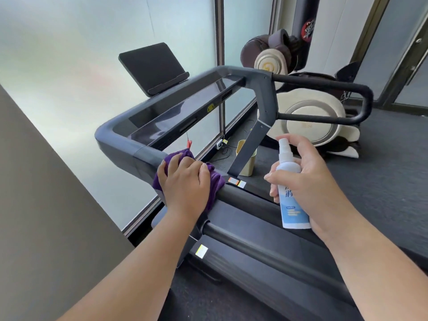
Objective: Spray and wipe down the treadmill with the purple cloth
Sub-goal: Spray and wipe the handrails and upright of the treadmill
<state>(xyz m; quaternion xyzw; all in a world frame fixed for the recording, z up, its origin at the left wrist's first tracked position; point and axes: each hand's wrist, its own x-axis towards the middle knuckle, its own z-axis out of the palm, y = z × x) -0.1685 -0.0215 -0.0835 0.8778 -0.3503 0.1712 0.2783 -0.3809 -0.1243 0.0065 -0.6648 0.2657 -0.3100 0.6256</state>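
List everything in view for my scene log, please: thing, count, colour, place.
treadmill: one, dark grey, centre
screen: one, black, on the console's far edge
purple cloth: one, on the near handrail under the left hand
spray bottle: one, white and blue, upright in the right hand
massage chair: one, cream and brown, far right
cup: one, pale yellow, floor behind the upright
left hand: presses the cloth
right hand: grips the bottle
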